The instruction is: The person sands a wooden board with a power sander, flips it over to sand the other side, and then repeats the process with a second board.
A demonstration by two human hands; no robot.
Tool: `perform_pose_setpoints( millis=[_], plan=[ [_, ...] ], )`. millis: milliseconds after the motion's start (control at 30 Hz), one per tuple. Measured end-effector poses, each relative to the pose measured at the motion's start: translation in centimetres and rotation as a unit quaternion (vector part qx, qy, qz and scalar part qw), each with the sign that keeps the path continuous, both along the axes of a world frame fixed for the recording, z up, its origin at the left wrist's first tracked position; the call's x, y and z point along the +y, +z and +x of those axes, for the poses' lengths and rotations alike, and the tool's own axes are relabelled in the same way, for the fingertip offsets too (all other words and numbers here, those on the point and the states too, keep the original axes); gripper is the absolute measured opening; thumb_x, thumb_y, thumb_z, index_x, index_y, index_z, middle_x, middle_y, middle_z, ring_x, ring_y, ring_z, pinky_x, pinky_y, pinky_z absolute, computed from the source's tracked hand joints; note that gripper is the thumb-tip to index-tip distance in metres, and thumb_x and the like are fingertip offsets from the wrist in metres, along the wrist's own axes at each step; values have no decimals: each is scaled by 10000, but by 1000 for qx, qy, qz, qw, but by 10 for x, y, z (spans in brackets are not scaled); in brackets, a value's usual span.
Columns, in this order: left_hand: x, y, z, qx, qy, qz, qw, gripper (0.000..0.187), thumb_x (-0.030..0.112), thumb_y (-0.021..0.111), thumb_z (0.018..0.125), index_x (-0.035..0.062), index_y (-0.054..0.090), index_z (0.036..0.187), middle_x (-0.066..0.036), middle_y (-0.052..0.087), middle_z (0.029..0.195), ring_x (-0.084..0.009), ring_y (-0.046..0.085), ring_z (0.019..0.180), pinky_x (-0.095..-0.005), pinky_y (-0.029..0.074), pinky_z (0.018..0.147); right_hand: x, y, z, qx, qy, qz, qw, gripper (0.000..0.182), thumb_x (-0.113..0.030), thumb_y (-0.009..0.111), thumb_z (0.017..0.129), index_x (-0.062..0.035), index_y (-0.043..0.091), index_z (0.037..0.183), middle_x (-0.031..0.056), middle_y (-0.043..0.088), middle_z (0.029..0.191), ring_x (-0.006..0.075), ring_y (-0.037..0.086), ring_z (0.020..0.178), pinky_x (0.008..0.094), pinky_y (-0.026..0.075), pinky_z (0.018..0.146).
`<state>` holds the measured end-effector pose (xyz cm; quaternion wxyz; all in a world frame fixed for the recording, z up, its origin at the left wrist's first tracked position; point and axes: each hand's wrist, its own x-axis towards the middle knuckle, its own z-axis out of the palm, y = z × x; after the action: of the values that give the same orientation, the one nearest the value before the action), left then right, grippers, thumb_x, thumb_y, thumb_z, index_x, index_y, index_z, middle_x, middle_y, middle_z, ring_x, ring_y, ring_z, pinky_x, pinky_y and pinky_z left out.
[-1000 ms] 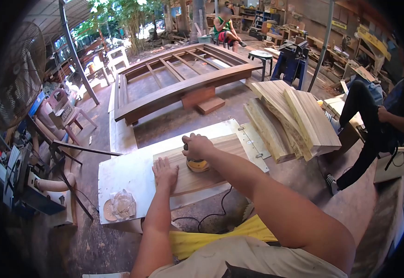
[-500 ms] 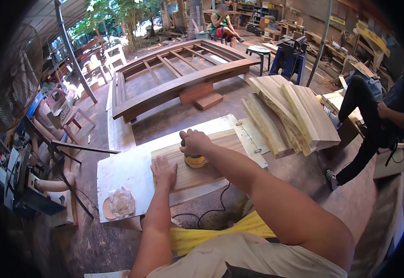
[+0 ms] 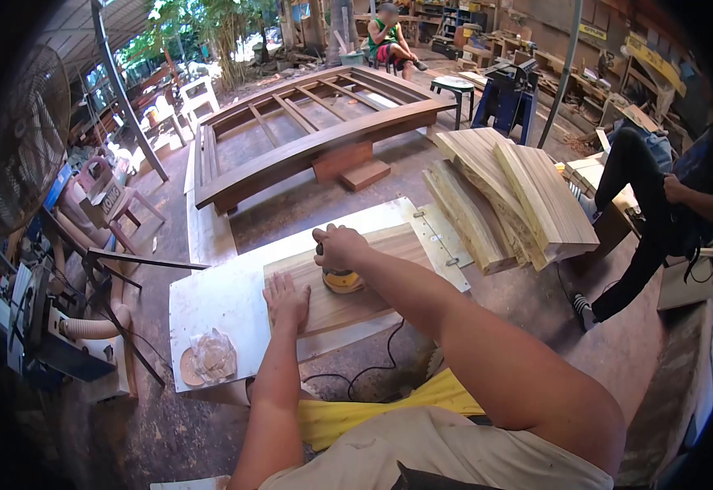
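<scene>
A wooden board (image 3: 397,251) lies flat on a white panel (image 3: 217,298) in front of me. My right hand (image 3: 340,248) grips the top of a yellow and black orbital sander (image 3: 343,282), whose base rests on the board near its middle. Flat on the board's left end is my left hand (image 3: 286,302), fingers stretched out. A black cord (image 3: 370,368) runs below the panel's near edge. Sanding discs (image 3: 190,366) and a crumpled clear plastic bag (image 3: 212,355) lie at the panel's left corner.
Thick wooden boards (image 3: 520,200) are stacked at the right, beside a seated person's leg (image 3: 634,269). A large wooden frame (image 3: 324,147) lies beyond the panel. A metal stand (image 3: 119,273) and a fan (image 3: 29,139) are at the left. Another person (image 3: 387,41) sits far back.
The view has shifted slightly. My right hand still holds the sander at nearly the same place on the board, and my left hand stays flat on it.
</scene>
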<state>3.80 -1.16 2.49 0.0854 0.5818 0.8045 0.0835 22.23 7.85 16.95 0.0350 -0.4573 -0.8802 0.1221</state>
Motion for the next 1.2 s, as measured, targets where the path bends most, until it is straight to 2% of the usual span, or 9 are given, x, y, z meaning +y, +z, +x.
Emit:
perform_pose_setpoints(
  millis=[133,467,533,567,667,733,1067,1133,1200],
  plan=[
    [-6,-4,1,10,-15,49,999,798,575,436,1008,74,282,1609,-207,209,1685,-354,139,1575,-549,65,1256,-4,-4,0,8,-4,-4,1000,528,-395,669,879,-114,582,1317,219,617,1264,375,628,1186,458,537,991],
    [-5,-2,-2,6,-13,34,999,790,568,457,1000,57,328,1588,-207,252,1671,-350,185,1565,-534,85,1259,1,-6,-3,4,-3,1,1000,536,-389,664,872,-104,563,1314,223,615,1264,381,626,1182,456,533,1000],
    [-5,-1,-1,-2,-30,66,997,760,544,519,976,62,399,1551,-206,326,1638,-347,264,1537,-520,139,1254,3,-6,-2,5,-3,2,1000,533,-385,658,873,-102,561,1314,227,610,1272,382,627,1181,457,533,997],
    [-7,-1,-1,-1,-34,65,997,760,544,519,976,62,399,1551,-206,326,1638,-347,264,1537,-520,139,1254,1,-8,-2,5,-6,0,1000,533,-385,658,873,-102,561,1314,227,610,1272,382,627,1181,457,533,997],
    [-8,0,-1,-40,-42,110,992,706,502,584,947,66,485,1493,-203,409,1587,-346,335,1498,-495,189,1245,3,-8,-1,18,4,31,999,512,-395,681,862,-77,581,1252,221,640,1182,379,654,1112,461,540,958],
    [-5,-5,-3,-30,-38,130,990,668,479,614,930,65,537,1449,-197,449,1555,-345,365,1475,-475,220,1235,3,-5,-2,-2,5,1,1000,545,-380,664,871,-97,560,1325,219,610,1286,380,622,1192,456,530,1007],
    [-4,-11,-7,-26,-49,144,988,655,468,623,925,47,561,1423,-198,469,1539,-348,384,1458,-458,222,1235,0,-1,0,0,7,-2,1000,541,-376,665,874,-92,561,1324,223,618,1274,368,626,1192,447,530,1007],
    [-6,-7,-5,-20,-46,152,987,638,464,620,937,25,578,1398,-230,487,1518,-376,408,1434,-445,269,1212,0,-3,0,4,7,7,1000,535,-380,661,876,-94,567,1318,222,618,1277,370,628,1186,447,531,1005],
    [-6,-9,-4,-18,-44,156,987,634,462,621,938,26,580,1396,-230,490,1516,-376,410,1433,-444,271,1212,1,-4,0,4,8,7,1000,534,-382,658,877,-95,568,1318,222,619,1277,371,630,1184,448,531,1005]
  ],
)
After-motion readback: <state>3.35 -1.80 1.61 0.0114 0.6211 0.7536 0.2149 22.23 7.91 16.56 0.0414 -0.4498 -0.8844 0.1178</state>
